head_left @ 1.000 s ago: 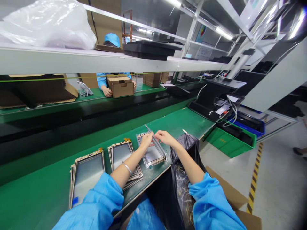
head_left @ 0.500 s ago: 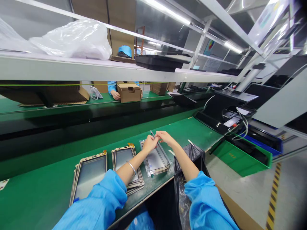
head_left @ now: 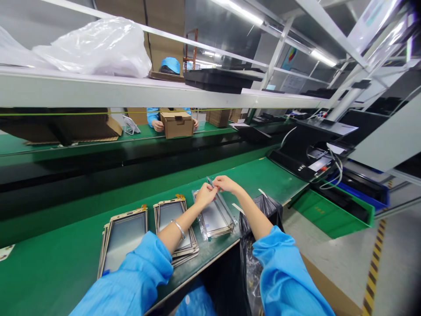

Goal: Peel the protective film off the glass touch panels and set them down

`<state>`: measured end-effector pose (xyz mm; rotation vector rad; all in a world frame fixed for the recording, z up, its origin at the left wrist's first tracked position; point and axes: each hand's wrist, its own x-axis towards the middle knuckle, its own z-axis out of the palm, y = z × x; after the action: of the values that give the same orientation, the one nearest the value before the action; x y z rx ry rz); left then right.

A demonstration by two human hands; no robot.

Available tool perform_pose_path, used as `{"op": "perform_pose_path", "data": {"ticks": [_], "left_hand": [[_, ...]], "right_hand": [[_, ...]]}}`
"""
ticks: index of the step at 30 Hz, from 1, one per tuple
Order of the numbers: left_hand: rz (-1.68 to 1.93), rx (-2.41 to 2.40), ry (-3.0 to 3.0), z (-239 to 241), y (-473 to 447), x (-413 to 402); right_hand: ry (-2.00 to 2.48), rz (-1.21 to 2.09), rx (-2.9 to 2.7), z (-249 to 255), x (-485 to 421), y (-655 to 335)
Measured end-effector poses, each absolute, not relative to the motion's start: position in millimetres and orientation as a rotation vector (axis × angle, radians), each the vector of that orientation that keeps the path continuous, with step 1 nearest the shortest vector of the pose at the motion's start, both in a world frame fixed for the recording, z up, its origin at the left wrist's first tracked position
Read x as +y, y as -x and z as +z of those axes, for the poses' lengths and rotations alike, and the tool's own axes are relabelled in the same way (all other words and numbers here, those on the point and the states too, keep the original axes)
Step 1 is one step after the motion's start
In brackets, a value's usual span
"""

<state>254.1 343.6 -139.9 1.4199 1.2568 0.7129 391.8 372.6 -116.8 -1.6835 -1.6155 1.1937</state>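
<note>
Clear film [head_left: 210,181] pinched between both hands' fingers [head_left: 214,188], its edges indistinct

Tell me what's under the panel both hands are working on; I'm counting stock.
Under the top panel lie more panels, only edges showing. Count unclear. Left hand and right hand pinch its far edge.

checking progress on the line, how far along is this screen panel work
Two stacks of panels, the left stack and the middle stack, lie flat on the green table; whether they are finished cannot be told. In hand: left hand and right hand pinch a clear strip above the panel pile nearest the black bag. That pile looks unfinished.
</note>
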Motion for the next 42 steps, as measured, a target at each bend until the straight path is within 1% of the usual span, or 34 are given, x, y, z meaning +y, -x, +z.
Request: {"op": "perform_pose_path", "data": {"ticks": [16,25,29,32,42], "left_hand": [[0.624,1.306,-1.429,-140.6,-250.8,349.5],[0.518,1.246,-1.435,-133.5,-254.1,347.2],[0.506,1.244,-1.405,-131.0,-255.2,343.5],[0.510,1.220,-1.366,-128.0,-252.2,339.6],[0.608,1.138,-1.287,-130.5,-248.8,330.0]], "right_hand": [[1.583,1.382,-1.417,-122.9,365.0,-389.4],[1.523,1.423,-1.361,-124.7,367.3,-392.0],[1.462,1.375,-1.314,-129.7,360.4,-392.4],[1.410,1.309,-1.284,-134.3,336.8,-397.8],[1.347,1.103,-1.386,-133.2,204.1,-417.4]]}}
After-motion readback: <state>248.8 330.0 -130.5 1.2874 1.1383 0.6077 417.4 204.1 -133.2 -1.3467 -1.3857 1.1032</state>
